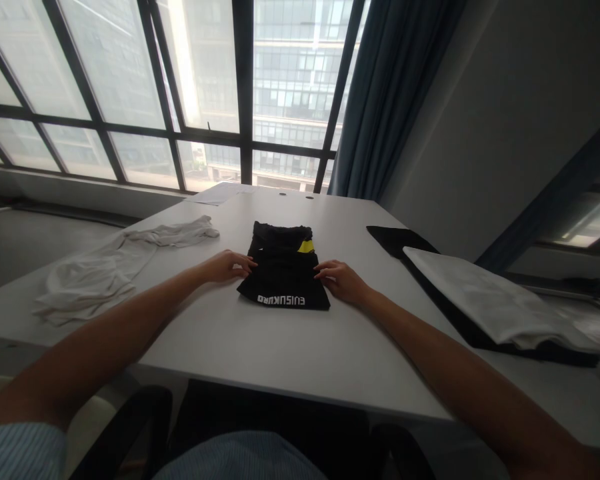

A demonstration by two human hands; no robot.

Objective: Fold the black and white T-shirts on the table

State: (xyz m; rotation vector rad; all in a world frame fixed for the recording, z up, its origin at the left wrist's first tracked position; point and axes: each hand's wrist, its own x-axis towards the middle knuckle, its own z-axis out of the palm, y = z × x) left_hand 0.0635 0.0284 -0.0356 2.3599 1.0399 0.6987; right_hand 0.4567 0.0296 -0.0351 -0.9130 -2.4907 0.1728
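Folded black shorts point(286, 275) lie on the white table in front of me. Their gathered waistband is at the far end, a yellow patch shows on the right, and white lettering reads upside down along the near hem. My left hand point(225, 267) pinches the left edge of the fold between thumb and fingers. On the opposite side, my right hand point(344, 280) has its thumb and fingers closed on the right edge. Both forearms rest low over the table.
Left of me, a crumpled white garment point(93, 277) is spread out. Flat white cloth point(485, 293) lies over black cloth point(397, 241) along the right side. Paper point(215, 194) sits at the far left corner, before windows and a blue curtain point(380, 100).
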